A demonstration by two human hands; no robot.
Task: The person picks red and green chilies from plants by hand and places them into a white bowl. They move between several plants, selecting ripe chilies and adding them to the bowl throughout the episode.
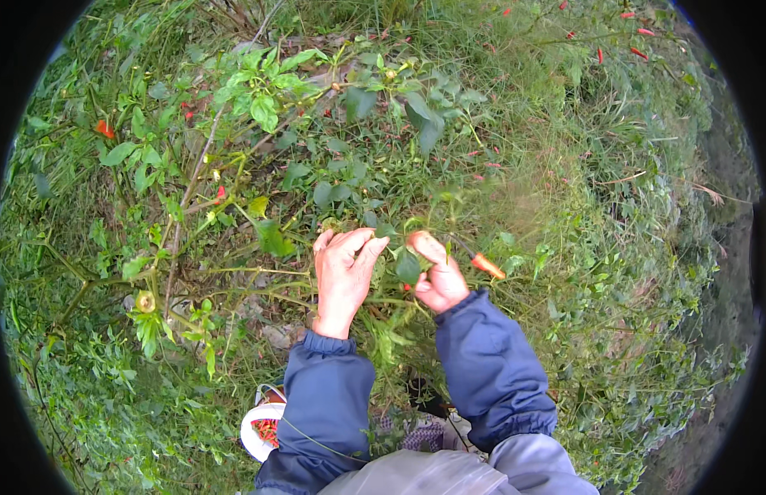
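My left hand [343,266] is among the chili plant's stems and leaves. Its thumb and forefinger are pinched together at a green shoot, and what lies between them is too small to make out. Close by on the right, my right hand [439,274] has its fingers curled in beside a dark green leaf [408,266]. What it holds, if anything, is hidden. An orange, tapered thing [488,266] with a thin dark end sticks out just right of that hand; whether the hand touches it, I cannot tell. Below, a white bucket [253,429] contains red chili peppers [267,431].
Branching chili stems [189,186] spread across the left, with a red chili [220,193] and an orange-red one [104,129]. More red chilies [639,53] hang at the upper right. Grass and weeds surround the plants. A bare strip of ground [721,264] runs along the right.
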